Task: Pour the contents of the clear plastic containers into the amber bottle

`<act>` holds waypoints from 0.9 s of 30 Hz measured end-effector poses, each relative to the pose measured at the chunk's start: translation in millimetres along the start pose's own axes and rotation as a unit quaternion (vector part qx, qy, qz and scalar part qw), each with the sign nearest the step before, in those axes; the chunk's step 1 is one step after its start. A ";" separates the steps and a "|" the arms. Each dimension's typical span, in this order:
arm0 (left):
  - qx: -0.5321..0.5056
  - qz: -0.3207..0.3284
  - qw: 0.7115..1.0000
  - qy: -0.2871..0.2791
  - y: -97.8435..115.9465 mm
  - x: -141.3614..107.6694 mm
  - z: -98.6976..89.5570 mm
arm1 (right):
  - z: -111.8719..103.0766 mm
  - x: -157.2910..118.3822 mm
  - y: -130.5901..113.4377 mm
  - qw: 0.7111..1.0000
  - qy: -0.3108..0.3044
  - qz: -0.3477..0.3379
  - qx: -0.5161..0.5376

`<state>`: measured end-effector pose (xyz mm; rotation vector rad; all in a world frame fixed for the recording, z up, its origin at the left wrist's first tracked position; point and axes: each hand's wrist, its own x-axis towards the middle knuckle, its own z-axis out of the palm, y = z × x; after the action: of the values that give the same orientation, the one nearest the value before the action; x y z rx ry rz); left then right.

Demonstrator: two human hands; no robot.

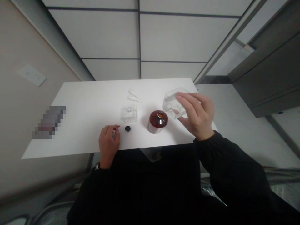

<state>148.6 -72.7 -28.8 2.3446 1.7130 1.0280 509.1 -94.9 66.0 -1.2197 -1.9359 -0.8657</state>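
**Item 1:** amber-red glass bottle (156,121), round-shouldered, with a small metal-rimmed mouth, standing upright near the table's near edge, right of centre.

**Item 2:** clear square glass bottle (175,103), tilted over Item 1, base high toward the far right corner of the white table (89,109). Its narrow neck reaches Item 1's mouth; whether the two touch cannot be told.

**Right hand** (197,115): fingers wrapped over the square bottle's upper side, thumb beneath it, firmly around the glass, held above the tabletop just inside the right edge.

**Left hand** (108,143): resting at the near edge, well apart from the right hand, fingers curled inward. Thumb and forefinger close on something small and pale; it is too small to identify.

**Nearby:** round black cap (127,128), lying just beside the left hand's fingertips, between that hand and Item 1. Second clear square glass bottle (128,113), upright, behind the cap. Two white droppers (133,96), lying side by side toward the far edge, near the second bottle.

**Table left edge:** pixelated patch (49,122), well apart from the left hand, overhanging the edge.

**Surroundings:** black sleeves (229,162) along the near edge; wall socket plate (31,75) on the wall left of the table; dark cabinet (264,68) beyond the right side.
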 end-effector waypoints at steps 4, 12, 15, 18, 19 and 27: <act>0.000 0.004 1.000 0.005 0.7 0.2 -0.6 | -0.8 2.4 -0.5 1.000 0.011 -0.004 -0.003; -0.032 -0.012 0.999 0.012 10.1 5.5 -6.8 | 0.3 -0.7 -0.3 1.000 -0.007 0.004 -0.009; -0.109 -0.011 0.994 0.007 39.8 13.3 -31.7 | -0.8 0.6 -1.4 1.000 -0.008 -0.002 -0.003; -0.234 0.038 0.967 -0.099 87.5 23.2 -76.9 | -2.9 4.5 -3.4 1.000 0.016 -0.024 -0.001; -0.269 0.064 0.949 -0.154 104.6 26.6 -94.0 | -3.4 5.5 -3.9 0.999 0.019 -0.027 -0.002; -0.436 0.242 0.770 -0.397 195.3 66.9 -166.4 | 0.2 -3.2 -1.1 1.000 -0.016 0.002 0.015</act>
<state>230.3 -143.0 213.5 2.0349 0.2087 0.4962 509.1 -96.6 63.2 -1.2266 -1.9633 -0.8160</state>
